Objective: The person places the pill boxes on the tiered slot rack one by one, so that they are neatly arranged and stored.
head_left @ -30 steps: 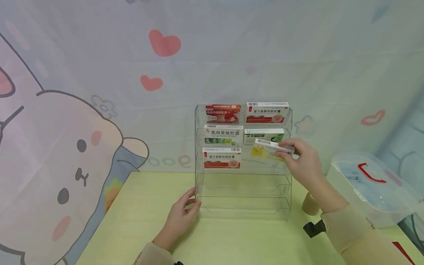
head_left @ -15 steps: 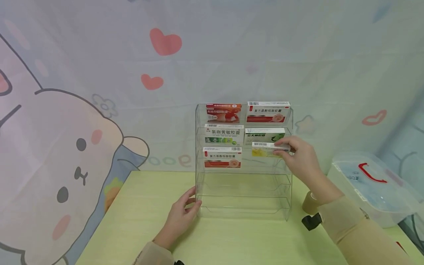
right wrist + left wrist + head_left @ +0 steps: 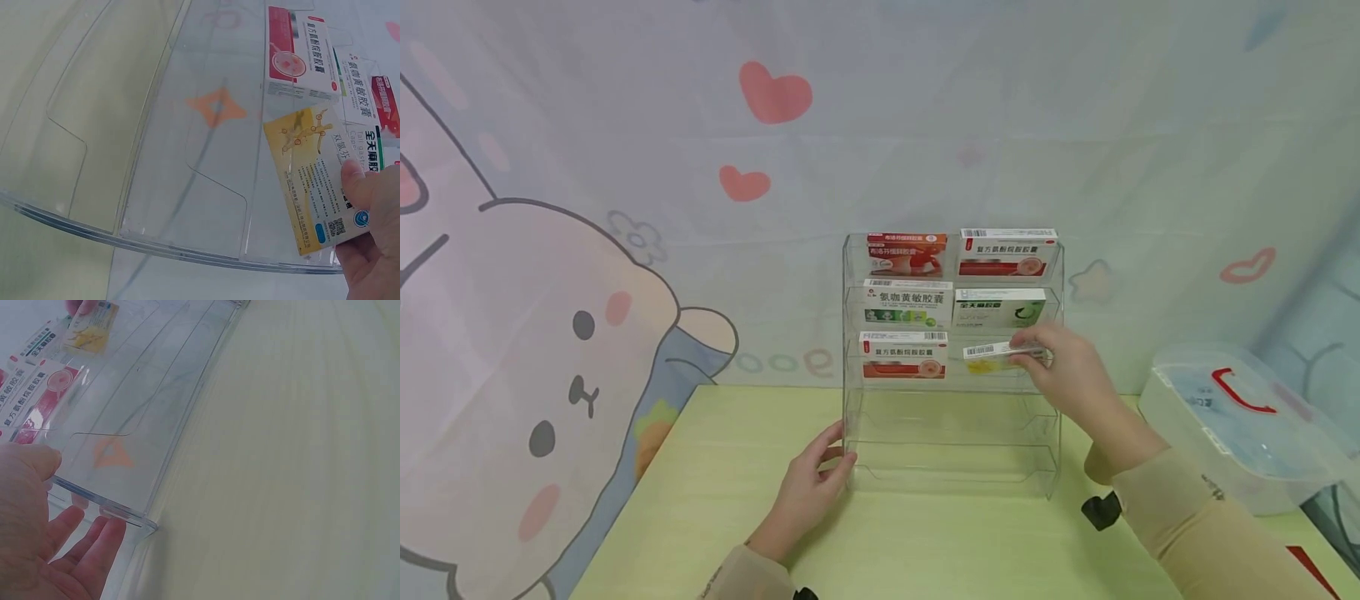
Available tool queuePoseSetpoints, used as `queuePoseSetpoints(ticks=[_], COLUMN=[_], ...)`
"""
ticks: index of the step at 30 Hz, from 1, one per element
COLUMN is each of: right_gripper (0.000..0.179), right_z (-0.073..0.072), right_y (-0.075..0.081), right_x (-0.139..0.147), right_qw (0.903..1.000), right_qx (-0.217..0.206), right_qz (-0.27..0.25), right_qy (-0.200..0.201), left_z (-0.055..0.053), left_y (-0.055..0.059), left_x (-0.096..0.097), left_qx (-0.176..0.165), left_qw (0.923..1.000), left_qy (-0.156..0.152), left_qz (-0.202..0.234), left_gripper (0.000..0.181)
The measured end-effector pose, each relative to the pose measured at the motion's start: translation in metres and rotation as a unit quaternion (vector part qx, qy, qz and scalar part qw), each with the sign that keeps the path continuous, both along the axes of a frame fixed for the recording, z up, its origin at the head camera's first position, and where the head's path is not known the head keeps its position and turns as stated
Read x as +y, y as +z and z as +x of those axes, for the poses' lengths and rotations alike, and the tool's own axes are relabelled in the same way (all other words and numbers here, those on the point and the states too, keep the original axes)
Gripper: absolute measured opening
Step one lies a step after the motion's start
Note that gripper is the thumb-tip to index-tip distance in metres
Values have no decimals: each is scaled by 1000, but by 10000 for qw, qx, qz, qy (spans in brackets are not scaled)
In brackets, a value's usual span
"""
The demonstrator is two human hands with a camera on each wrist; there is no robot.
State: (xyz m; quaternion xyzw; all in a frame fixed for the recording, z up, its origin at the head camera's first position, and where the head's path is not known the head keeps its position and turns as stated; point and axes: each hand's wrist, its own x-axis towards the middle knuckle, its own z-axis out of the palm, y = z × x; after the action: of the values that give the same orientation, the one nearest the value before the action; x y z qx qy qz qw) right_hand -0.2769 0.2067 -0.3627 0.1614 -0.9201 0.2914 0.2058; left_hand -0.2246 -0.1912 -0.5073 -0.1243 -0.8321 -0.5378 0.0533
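Observation:
A clear tiered display rack [image 3: 955, 446] stands on the table. My left hand [image 3: 812, 483] grips its lower left side, the thumb on one face of the side panel and the fingers on the other. My right hand [image 3: 1071, 367] pinches the right end of a yellow-and-white medicine box [image 3: 319, 175] by its edges. This box is slightly tilted at the right half of the third tier, beside a red-and-white medicine box [image 3: 902, 358]. Just above it sits a green-and-white medicine box [image 3: 1000, 310]. Several boxes fill the upper two tiers.
A lidded translucent plastic bin [image 3: 1247, 433] with a red handle stands to the right. Between it and the rack, a brown cylindrical object [image 3: 1097, 467] is partly hidden by the right forearm. Behind the table [image 3: 925, 542] hangs a cartoon-printed cloth [image 3: 925, 125].
My right hand has lowered the yellow-and-white medicine box from over the second-tier box down to the third tier, slightly leftward. My left hand has stayed on the rack.

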Motion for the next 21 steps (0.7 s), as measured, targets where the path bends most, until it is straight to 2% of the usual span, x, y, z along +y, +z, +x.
queuePoseSetpoints(ticks=[6,13,21], right_gripper=[21,21,9], right_z=[1,2,6], right_y=[-3,-7,-10], right_x=[-2,-6,-12], right_qw=[10000,9997,9986], right_qx=[8,136,260], right_qz=[52,52,286], right_qy=[-2,-201,-355], left_z=[0,-2,-2], left_y=[1,-1,-1], left_x=[0,-1,-1], left_qx=[-4,-83,-115], left_qw=[10000,9999,9999], left_qy=[-10,-15,-21], left_qz=[-36,-72,-55], left_gripper=[57,59,58])
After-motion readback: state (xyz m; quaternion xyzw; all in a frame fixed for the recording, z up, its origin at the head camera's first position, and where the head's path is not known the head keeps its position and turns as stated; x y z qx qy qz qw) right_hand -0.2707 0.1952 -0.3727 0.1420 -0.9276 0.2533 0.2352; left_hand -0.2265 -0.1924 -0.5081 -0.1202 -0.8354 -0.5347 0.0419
